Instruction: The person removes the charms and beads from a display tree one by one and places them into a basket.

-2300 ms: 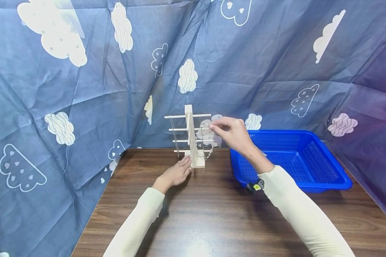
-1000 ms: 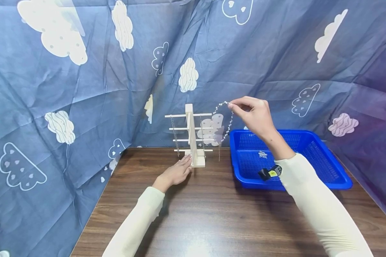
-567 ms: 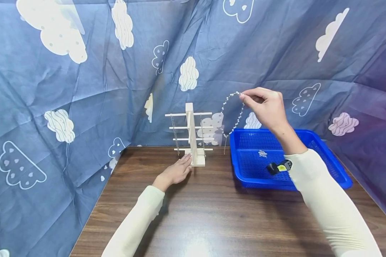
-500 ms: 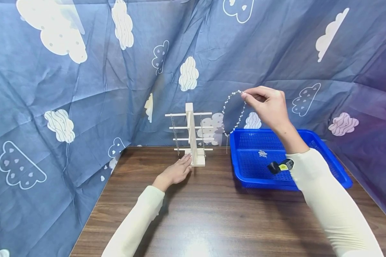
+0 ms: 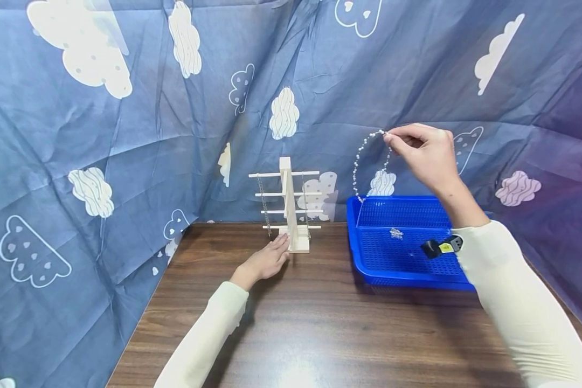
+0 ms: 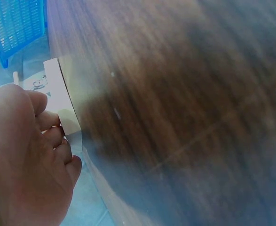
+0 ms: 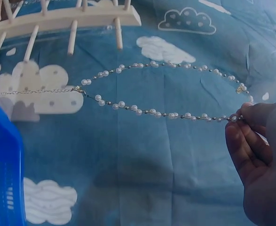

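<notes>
My right hand (image 5: 429, 153) pinches a pearl necklace (image 5: 355, 167) between thumb and fingertips. The loop hangs over the left back corner of the blue basket (image 5: 356, 264), its chain tail dangling lowest. In the right wrist view the white pearls (image 7: 153, 111) and small dark beads show along both strands. My left hand (image 5: 267, 257) lies with straight fingers at the base of a pale wooden stand (image 5: 293, 215) with several crossbars; in the left wrist view its fingertips meet the base (image 6: 62, 99). A chain (image 5: 264, 207) hangs on the stand's left side, another chain (image 5: 306, 205) on its right.
A small silvery, beaded bunch (image 5: 396, 233) lies in the basket. The stand and basket are on a dark wooden table (image 5: 291, 323), near its back edge. Behind them hangs a blue cloth (image 5: 174, 134) with cloud prints.
My right hand has drawn the pearl necklace away from the stand, up and to the right, until it hangs by the basket's back corner. The left hand stays at the stand's base.
</notes>
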`<state>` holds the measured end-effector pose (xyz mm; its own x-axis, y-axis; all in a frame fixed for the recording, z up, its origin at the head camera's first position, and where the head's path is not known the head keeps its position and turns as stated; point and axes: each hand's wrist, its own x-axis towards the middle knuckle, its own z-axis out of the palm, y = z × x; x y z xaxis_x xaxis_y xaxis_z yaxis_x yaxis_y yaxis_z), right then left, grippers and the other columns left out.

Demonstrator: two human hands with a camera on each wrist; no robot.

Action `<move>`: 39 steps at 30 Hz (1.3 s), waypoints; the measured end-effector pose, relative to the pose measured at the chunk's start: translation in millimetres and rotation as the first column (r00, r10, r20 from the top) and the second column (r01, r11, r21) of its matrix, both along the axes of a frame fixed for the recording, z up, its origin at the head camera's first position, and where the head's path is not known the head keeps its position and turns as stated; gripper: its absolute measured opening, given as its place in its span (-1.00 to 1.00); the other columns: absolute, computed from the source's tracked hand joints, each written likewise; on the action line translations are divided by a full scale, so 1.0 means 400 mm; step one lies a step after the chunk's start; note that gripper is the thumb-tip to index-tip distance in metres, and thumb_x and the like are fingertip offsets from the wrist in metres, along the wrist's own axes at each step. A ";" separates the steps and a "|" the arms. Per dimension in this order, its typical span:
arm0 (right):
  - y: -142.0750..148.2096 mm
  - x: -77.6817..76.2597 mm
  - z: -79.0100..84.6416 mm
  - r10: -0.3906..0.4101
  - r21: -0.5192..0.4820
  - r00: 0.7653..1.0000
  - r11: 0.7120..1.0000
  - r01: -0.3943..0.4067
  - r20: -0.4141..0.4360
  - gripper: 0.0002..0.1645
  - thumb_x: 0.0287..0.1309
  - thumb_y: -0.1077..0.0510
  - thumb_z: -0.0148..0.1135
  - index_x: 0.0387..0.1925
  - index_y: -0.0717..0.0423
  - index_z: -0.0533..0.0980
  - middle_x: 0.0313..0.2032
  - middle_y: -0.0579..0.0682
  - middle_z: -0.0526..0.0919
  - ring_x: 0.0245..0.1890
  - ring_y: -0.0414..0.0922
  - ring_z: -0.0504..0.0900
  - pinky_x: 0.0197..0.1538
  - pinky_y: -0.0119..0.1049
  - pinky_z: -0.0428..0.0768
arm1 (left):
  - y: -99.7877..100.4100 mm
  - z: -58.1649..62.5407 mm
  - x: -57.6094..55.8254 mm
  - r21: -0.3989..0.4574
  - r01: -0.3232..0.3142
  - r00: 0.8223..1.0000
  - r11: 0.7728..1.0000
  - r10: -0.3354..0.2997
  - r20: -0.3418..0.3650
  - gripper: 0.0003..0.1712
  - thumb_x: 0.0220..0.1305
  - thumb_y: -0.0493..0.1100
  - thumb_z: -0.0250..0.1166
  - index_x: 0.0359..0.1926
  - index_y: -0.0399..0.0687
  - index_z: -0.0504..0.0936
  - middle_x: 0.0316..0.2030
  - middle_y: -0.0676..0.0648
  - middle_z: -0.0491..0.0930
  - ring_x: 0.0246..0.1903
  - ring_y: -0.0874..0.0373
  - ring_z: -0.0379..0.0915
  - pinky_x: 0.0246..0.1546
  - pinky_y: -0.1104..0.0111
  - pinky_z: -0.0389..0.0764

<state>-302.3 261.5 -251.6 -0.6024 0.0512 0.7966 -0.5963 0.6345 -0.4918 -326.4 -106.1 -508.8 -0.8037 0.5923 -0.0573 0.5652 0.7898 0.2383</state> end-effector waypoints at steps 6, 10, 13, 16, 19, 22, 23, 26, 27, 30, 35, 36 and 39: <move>0.041 -0.003 -0.007 -0.052 0.020 0.998 0.999 0.051 0.037 -0.82 0.25 0.09 0.56 -0.21 0.12 0.85 -0.55 -0.72 0.55 -0.55 -0.61 0.49 -0.41 -0.68 0.36 | 0.000 -0.003 -0.004 -0.001 0.003 1.000 1.000 -0.003 0.001 -0.31 0.75 -0.02 -0.25 0.67 -0.31 0.06 0.71 -0.24 -0.05 0.71 -0.15 -0.10 0.71 -0.03 0.09; 0.061 -0.002 -0.012 -0.066 0.034 0.996 0.997 0.064 0.054 -0.81 0.26 0.08 0.56 -0.21 0.13 0.85 -0.55 -0.75 0.54 -0.54 -0.64 0.49 -0.42 -0.69 0.35 | 0.000 -0.005 -0.003 0.007 -0.002 1.000 1.000 0.002 0.001 -0.31 0.74 -0.02 -0.23 0.67 -0.31 0.08 0.71 -0.23 -0.04 0.71 -0.14 -0.10 0.71 -0.03 0.09; 0.074 -0.002 -0.018 -0.076 0.049 0.994 0.996 0.073 0.076 -0.81 0.26 0.08 0.56 -0.21 0.12 0.85 -0.56 -0.76 0.53 -0.55 -0.67 0.50 -0.42 -0.69 0.34 | 0.000 -0.009 -0.003 0.020 -0.006 1.000 1.000 0.006 0.005 -0.32 0.73 -0.04 -0.20 0.66 -0.31 0.11 0.70 -0.23 -0.01 0.71 -0.14 -0.08 0.71 -0.04 0.10; 0.086 -0.001 -0.025 -0.092 0.072 0.991 0.994 0.085 0.098 -0.82 0.25 0.08 0.56 -0.22 0.11 0.85 -0.58 -0.76 0.51 -0.56 -0.67 0.48 -0.42 -0.68 0.31 | 0.001 -0.011 -0.003 0.022 -0.004 1.000 1.000 0.004 0.006 -0.33 0.73 -0.05 -0.19 0.66 -0.31 0.12 0.70 -0.23 0.00 0.70 -0.14 -0.08 0.71 -0.03 0.11; 0.096 0.002 -0.034 -0.105 0.099 0.988 0.991 0.093 0.117 -0.82 0.25 0.07 0.56 -0.23 0.09 0.85 -0.60 -0.74 0.49 -0.58 -0.66 0.46 -0.44 -0.66 0.30 | 0.001 -0.009 -0.001 0.020 -0.001 1.000 1.000 0.001 0.007 -0.33 0.74 -0.05 -0.21 0.66 -0.31 0.11 0.70 -0.23 -0.01 0.71 -0.13 -0.09 0.71 -0.02 0.10; 0.104 0.004 -0.044 -0.107 0.123 0.985 0.988 0.091 0.134 -0.82 0.25 0.07 0.55 -0.22 0.10 0.85 -0.61 -0.72 0.50 -0.58 -0.65 0.46 -0.45 -0.66 0.30 | 0.000 -0.007 0.000 0.015 0.004 1.000 1.000 -0.004 0.003 -0.32 0.74 -0.04 -0.22 0.66 -0.32 0.11 0.70 -0.24 -0.01 0.71 -0.15 -0.09 0.71 -0.02 0.10; 0.106 0.005 -0.047 -0.109 0.133 0.984 0.987 0.091 0.141 -0.82 0.26 0.07 0.55 -0.22 0.10 0.85 -0.61 -0.70 0.51 -0.58 -0.65 0.46 -0.46 -0.66 0.30 | 0.000 -0.006 0.000 0.014 0.005 1.000 1.000 -0.006 0.002 -0.32 0.74 -0.03 -0.22 0.66 -0.32 0.10 0.70 -0.24 -0.01 0.71 -0.15 -0.09 0.71 -0.02 0.10; 0.110 0.004 -0.058 -0.113 0.161 0.981 0.983 0.088 0.155 -0.83 0.27 0.07 0.55 -0.21 0.09 0.85 -0.60 -0.50 0.63 -0.58 -0.64 0.46 -0.46 -0.66 0.31 | 0.000 -0.004 -0.001 0.015 0.008 1.000 1.000 -0.008 -0.001 -0.33 0.74 -0.04 -0.22 0.65 -0.34 0.11 0.70 -0.25 -0.01 0.70 -0.16 -0.08 0.71 -0.03 0.11; 0.111 0.004 -0.062 -0.112 0.171 0.982 0.982 0.085 0.155 -0.83 0.27 0.08 0.55 -0.22 0.09 0.84 -0.59 -0.39 0.68 -0.58 -0.64 0.46 -0.47 -0.66 0.31 | 0.000 -0.004 -0.001 0.018 0.007 1.000 1.000 -0.007 0.001 -0.33 0.74 -0.05 -0.22 0.65 -0.33 0.11 0.70 -0.25 -0.01 0.70 -0.16 -0.08 0.71 -0.03 0.11; 0.113 0.003 -0.078 -0.101 0.206 0.983 0.976 0.068 0.150 -0.86 0.27 0.10 0.54 -0.22 0.09 0.84 -0.54 -0.06 0.76 -0.59 -0.61 0.44 -0.48 -0.66 0.31 | 0.000 -0.003 0.000 0.018 0.007 1.000 1.000 -0.007 0.004 -0.33 0.74 -0.05 -0.22 0.66 -0.33 0.10 0.70 -0.24 -0.02 0.71 -0.15 -0.09 0.71 -0.03 0.10; 0.115 0.004 -0.109 -0.084 0.264 0.982 0.964 0.036 0.171 -0.88 0.31 0.13 0.52 -0.21 0.09 0.83 -0.48 0.07 0.79 -0.58 -0.57 0.44 -0.50 -0.64 0.31 | 0.000 -0.005 0.000 0.012 0.004 1.000 1.000 -0.004 0.001 -0.33 0.74 -0.04 -0.23 0.66 -0.32 0.09 0.70 -0.25 -0.02 0.71 -0.16 -0.09 0.71 -0.03 0.09; 0.115 0.005 -0.116 -0.084 0.271 0.980 0.962 0.032 0.179 -0.88 0.32 0.12 0.51 -0.21 0.09 0.83 -0.47 0.06 0.80 -0.57 -0.56 0.44 -0.49 -0.64 0.32 | 0.000 -0.006 0.000 0.013 0.003 1.000 1.000 -0.003 0.000 -0.33 0.74 -0.05 -0.22 0.66 -0.33 0.09 0.70 -0.25 -0.02 0.70 -0.16 -0.09 0.71 -0.03 0.10; 0.114 0.006 -0.137 -0.082 0.287 0.975 0.958 0.020 0.205 -0.88 0.34 0.12 0.49 -0.21 0.08 0.83 -0.44 0.05 0.81 -0.54 -0.52 0.47 -0.46 -0.64 0.34 | 0.001 -0.007 -0.002 0.012 0.001 1.000 1.000 -0.001 -0.003 -0.33 0.74 -0.06 -0.22 0.66 -0.33 0.10 0.70 -0.26 -0.01 0.70 -0.16 -0.08 0.71 -0.03 0.10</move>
